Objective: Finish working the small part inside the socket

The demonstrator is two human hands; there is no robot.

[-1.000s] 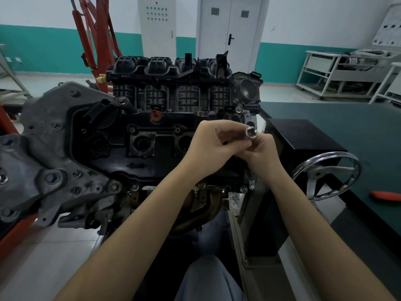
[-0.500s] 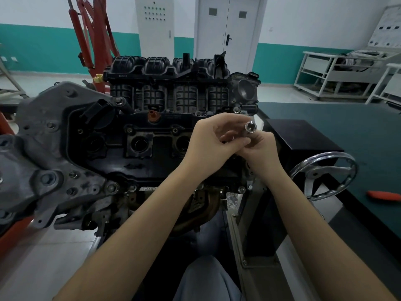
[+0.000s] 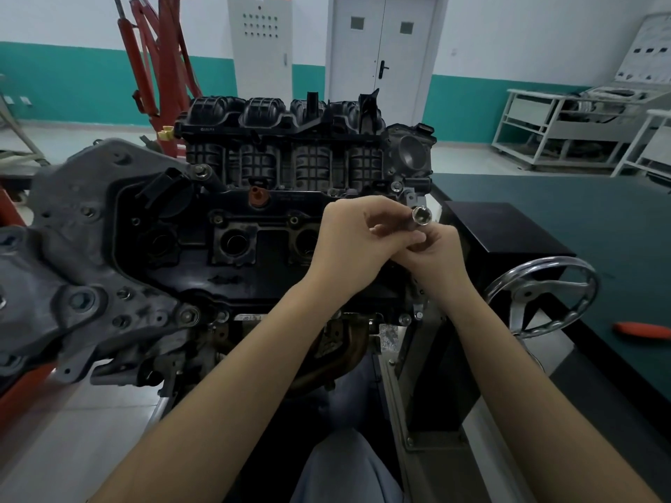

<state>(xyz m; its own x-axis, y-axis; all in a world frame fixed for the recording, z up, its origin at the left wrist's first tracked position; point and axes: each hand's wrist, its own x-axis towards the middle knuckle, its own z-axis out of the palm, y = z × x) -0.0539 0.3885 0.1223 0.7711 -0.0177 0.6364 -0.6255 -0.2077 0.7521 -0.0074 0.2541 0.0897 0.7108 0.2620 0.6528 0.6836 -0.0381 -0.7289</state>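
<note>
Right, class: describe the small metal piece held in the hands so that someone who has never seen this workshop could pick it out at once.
Start at the big black engine on its stand, then look to its right end, where the left hand and the right hand meet in front of it. Pinched between their fingers is the socket, a short cylinder. It alone is bright chrome, its hollow end facing the camera.

Both forearms reach forward, the left hand (image 3: 348, 241) and right hand (image 3: 434, 255) meeting with fingers curled together.
</note>
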